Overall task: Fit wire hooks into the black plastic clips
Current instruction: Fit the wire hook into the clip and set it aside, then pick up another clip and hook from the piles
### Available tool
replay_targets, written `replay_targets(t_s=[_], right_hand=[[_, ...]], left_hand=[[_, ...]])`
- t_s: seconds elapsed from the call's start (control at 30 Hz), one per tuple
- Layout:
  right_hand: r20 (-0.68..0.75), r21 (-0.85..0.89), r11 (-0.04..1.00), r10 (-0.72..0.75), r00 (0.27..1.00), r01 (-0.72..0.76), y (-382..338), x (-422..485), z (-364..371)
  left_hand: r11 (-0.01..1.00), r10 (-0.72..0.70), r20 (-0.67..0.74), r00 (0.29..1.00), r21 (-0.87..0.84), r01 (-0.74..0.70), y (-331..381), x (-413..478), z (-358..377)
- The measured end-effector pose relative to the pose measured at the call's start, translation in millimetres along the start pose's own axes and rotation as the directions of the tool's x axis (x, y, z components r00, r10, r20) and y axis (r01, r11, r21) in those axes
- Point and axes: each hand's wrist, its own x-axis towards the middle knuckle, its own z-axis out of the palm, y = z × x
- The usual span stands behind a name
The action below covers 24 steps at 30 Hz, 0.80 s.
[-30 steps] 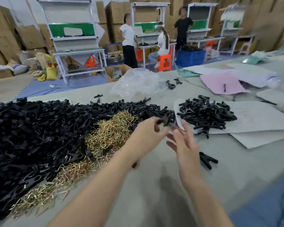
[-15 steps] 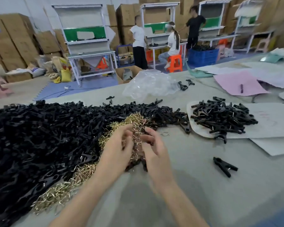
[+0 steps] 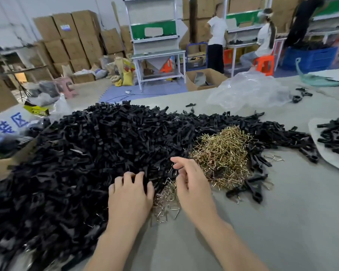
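Grey tabletop [image 3: 282,222]: left hand [image 3: 129,200], fingers curled, on the black plastic clips [image 3: 86,153]; right hand [image 3: 194,190], fingers loosely curled, at the near-left edge of the wire hooks [image 3: 225,153]. Whether either holds anything cannot be told.

Taken from the left hand [image 3: 129,196] and right hand [image 3: 193,189], bare table [image 3: 292,222] lies open from 3 to 6 o'clock, broken only by a few loose clips [image 3: 252,187] at 3 o'clock. The heap of black clips [image 3: 76,153] walls off 7 round to 12 o'clock, touching the left hand, and the brass wire hooks [image 3: 223,151] crowd 1 to 2 o'clock. Farther out, a crumpled plastic bag [image 3: 249,90] sits at 1 o'clock and a white sheet [image 3: 335,163] loaded with clips at 2 o'clock, a bare strip between them.
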Motion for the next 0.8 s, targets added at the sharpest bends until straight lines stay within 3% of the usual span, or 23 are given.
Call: replay_targets(t_s=[0.13,0.27,0.5,0.67,0.8], right_hand=[[-0.045,0.006,0.999,0.041,0.998,-0.041,4.7,4.6,-1.7],[-0.049,0.067,0.994,0.095,0.994,-0.091,7.9,5.2,-2.1],[-0.013,0.174,0.973,0.154,0.988,-0.149,9.5,4.6,-1.8],[0.006,0.218,0.961,0.174,0.985,-0.171,11.1,5.5,-2.0],[0.022,0.233,0.962,0.14,0.99,-0.141,7.7,5.8,-4.6]], left_hand=[[0.999,0.051,0.052,0.997,-0.014,-0.051,-8.8,3.2,-1.2],[0.994,0.104,0.001,0.995,-0.041,-0.104,-9.4,3.0,1.1],[0.978,0.06,0.019,0.998,-0.202,-0.055,-8.7,2.5,0.1],[0.957,0.093,-0.139,0.986,-0.261,-0.127,-4.1,0.0,-1.8],[0.863,0.03,-0.232,0.972,-0.484,-0.142,-3.6,2.2,-3.6]])
